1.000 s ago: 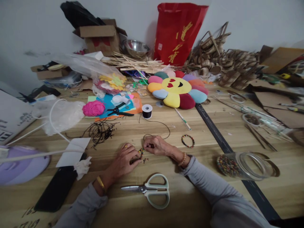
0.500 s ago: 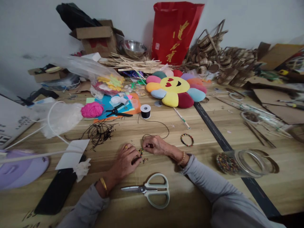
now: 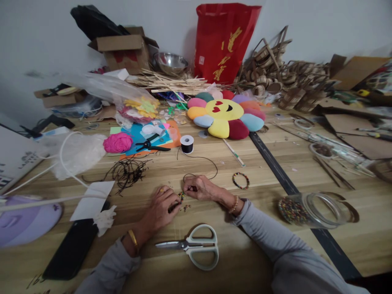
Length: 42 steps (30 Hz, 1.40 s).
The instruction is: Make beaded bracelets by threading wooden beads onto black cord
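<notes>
Between my hands is a short string of coloured beads (image 3: 181, 197) on black cord. My left hand (image 3: 163, 204) is closed, its fingertips at the near end of the beads. My right hand (image 3: 200, 188) pinches the black cord (image 3: 214, 165) just above the beads; the pinched part is hidden. That cord curves back to a spool (image 3: 187, 144). A few loose beads (image 3: 185, 208) lie on the wood below my fingers. White-handled scissors (image 3: 196, 246) rest nearer to me, and a finished-looking bead bracelet (image 3: 241, 180) lies right of my right hand.
A clear jar of beads (image 3: 294, 210) lies on its side at the right. Cut black cords (image 3: 127, 171), a phone (image 3: 72, 247) and pink yarn (image 3: 118, 142) are on the left. A flower cushion (image 3: 226, 112) and a red bag (image 3: 225, 45) stand farther back.
My hands stay almost in place at the bead string, with only a very slight shift of the fingers. The view has tilted a little; nothing else has visibly moved.
</notes>
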Available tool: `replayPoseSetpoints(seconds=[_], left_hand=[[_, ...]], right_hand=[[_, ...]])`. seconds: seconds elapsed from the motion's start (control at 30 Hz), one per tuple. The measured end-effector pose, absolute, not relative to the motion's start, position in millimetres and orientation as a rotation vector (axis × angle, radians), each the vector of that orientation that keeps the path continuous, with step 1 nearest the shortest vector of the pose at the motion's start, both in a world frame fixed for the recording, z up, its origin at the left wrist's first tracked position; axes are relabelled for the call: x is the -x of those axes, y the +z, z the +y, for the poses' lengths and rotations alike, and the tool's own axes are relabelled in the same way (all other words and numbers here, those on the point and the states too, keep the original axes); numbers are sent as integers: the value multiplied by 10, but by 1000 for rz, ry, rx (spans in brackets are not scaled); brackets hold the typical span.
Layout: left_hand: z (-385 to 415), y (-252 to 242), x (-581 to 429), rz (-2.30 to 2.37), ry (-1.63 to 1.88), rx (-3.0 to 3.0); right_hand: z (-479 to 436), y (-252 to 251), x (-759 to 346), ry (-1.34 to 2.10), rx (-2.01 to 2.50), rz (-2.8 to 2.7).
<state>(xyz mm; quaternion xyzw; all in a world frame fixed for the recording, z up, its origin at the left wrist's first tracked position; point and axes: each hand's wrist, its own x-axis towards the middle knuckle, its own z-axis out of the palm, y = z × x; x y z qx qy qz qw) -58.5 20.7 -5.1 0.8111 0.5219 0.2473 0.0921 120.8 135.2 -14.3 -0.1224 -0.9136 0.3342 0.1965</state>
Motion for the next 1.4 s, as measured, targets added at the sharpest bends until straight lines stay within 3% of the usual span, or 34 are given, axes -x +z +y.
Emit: replayPoseSetpoints(seconds=[1.4], left_hand=[[218,-74,612,1483,796,-2404]], right_hand=[[1356,-186,-1210,925,331,-2565]])
